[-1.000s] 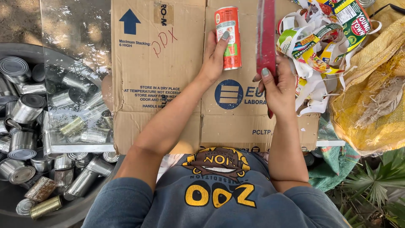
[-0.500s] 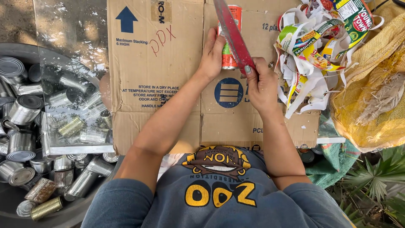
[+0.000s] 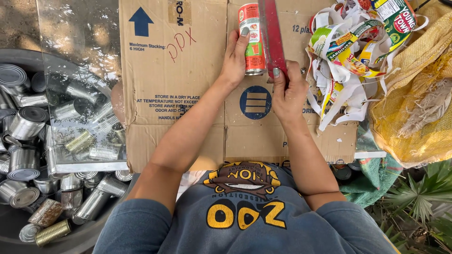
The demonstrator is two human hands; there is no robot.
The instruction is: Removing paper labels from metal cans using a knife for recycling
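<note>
Can (image 3: 251, 40) lies on its side on the flattened cardboard box (image 3: 174, 94), long axis running straight away from the person, its red-and-orange label facing up. Left hand (image 3: 234, 61) sits just left of the can, fingers curled against its side to steady it, thumb on the label. Right hand (image 3: 288, 91) sits below and right of the can, closed around the red blade (image 3: 272, 35), which lies parallel to the can along its right edge, touching it. Pile of stripped labels (image 3: 353, 51) lies right of the can.
</note>
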